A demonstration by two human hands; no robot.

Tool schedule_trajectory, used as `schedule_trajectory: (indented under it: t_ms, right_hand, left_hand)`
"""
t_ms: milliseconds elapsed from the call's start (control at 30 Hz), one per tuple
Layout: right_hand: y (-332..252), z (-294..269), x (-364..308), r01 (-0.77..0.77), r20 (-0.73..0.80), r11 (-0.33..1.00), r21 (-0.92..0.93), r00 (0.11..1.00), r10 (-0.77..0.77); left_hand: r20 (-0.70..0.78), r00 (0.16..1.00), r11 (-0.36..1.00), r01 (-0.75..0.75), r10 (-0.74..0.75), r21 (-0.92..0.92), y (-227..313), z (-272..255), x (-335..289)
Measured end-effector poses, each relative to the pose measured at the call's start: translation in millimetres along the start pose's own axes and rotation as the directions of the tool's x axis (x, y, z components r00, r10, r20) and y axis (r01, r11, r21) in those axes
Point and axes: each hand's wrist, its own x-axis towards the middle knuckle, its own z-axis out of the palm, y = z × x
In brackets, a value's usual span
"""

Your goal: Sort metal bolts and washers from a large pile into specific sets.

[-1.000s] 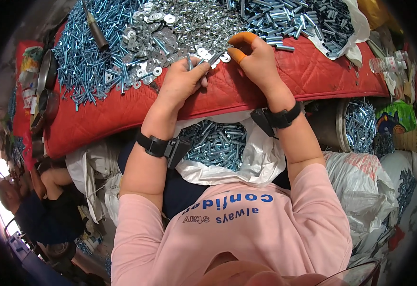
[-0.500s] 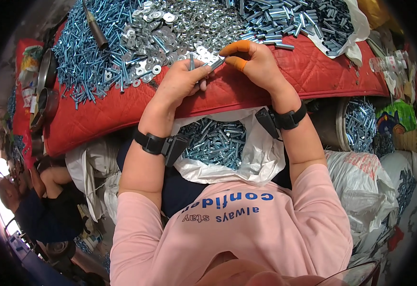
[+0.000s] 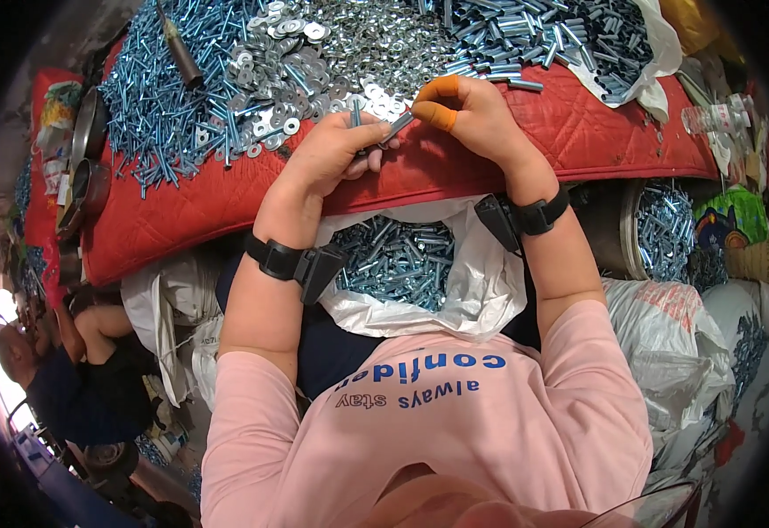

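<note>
My left hand [image 3: 327, 154] is closed, pinching a slim metal sleeve [image 3: 398, 126] that slants up to the right between thumb and fingers. A bolt [image 3: 355, 113] also sticks up out of this hand, behind the thumb. At the sleeve's upper end, the thumb and forefinger of my right hand [image 3: 477, 119] come together, both in orange finger covers; whether a small part sits between them is hidden. Both hands are above the near edge of a red quilted cover [image 3: 314, 211]. Just beyond them lie loose washers [image 3: 292, 79] and a heap of small metal rings or nuts [image 3: 384, 44].
Long bolts [image 3: 164, 114] are heaped at left, a dark-handled tool [image 3: 182, 57] on them. Metal sleeves [image 3: 525, 40] lie at far right. On my lap, a white sack [image 3: 490, 290] holds many finished-looking pieces. A tipped bucket [image 3: 631, 229] of bolts is at right; another person [image 3: 76, 378] sits at left.
My right fingertips have drawn closer together at the sleeve's end. The left hand is nearly where it was, with the sleeve turned slightly more upward.
</note>
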Motion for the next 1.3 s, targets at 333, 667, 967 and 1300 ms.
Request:
schedule_trajectory:
  t_ms: [333,667,967,1300]
  right_hand:
    - [10,-1,-4,-0.048,-0.173,0.974,-0.223,0.985,0.009]
    - [2,7,-11,0.250,-0.217,0.960,-0.127,0.937,-0.273]
    - [8,6,-10,-0.082,-0.178,0.959,-0.271,0.983,0.034]
    - [1,12,-14,0.088,-0.244,0.996,-0.024,0.965,-0.091]
  left_hand:
    - [-0.054,0.998,0.998,-0.022,0.025,0.051,-1,0,2]
    - [-0.030,0.999,0.999,-0.027,0.027,0.026,1,2,-2]
    - [-0.071,0.997,0.998,-0.038,0.042,0.059,-2,4,-1]
    - [-0.095,0.995,0.998,-0.038,0.044,0.057,1,6,-6]
